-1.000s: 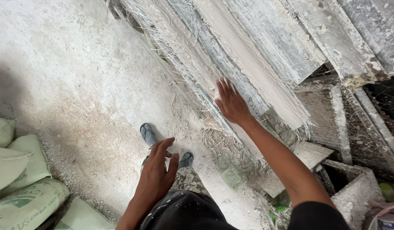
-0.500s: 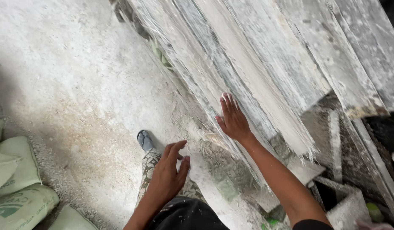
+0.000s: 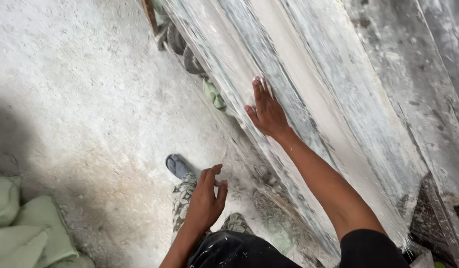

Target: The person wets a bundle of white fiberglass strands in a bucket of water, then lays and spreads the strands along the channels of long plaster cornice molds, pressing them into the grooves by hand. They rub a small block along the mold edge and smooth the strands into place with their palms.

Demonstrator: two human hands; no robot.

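A stack of large whitish, dusty sheets [image 3: 308, 74] with frayed fibrous edges leans across the right of the head view. My right hand [image 3: 265, 111] lies flat on the top edges of the sheets, fingers stretched out and pointing up. My left hand [image 3: 205, 198] hangs lower, fingers loosely apart, holding nothing, close to the lower edge of the stack. Below it I see my patterned trouser leg and a blue sandal [image 3: 177, 165] on the floor.
The floor [image 3: 80, 99] is covered in white dust. Pale green sacks [image 3: 26, 223] lie at the bottom left. A green sack and dark objects [image 3: 189, 59] are wedged under the stack at the top. Dark broken pieces [image 3: 432, 218] sit at the right.
The view has shifted closer along the stack. My right hand has slid further up the sheet edges, and my left hand has stayed low near my leg.
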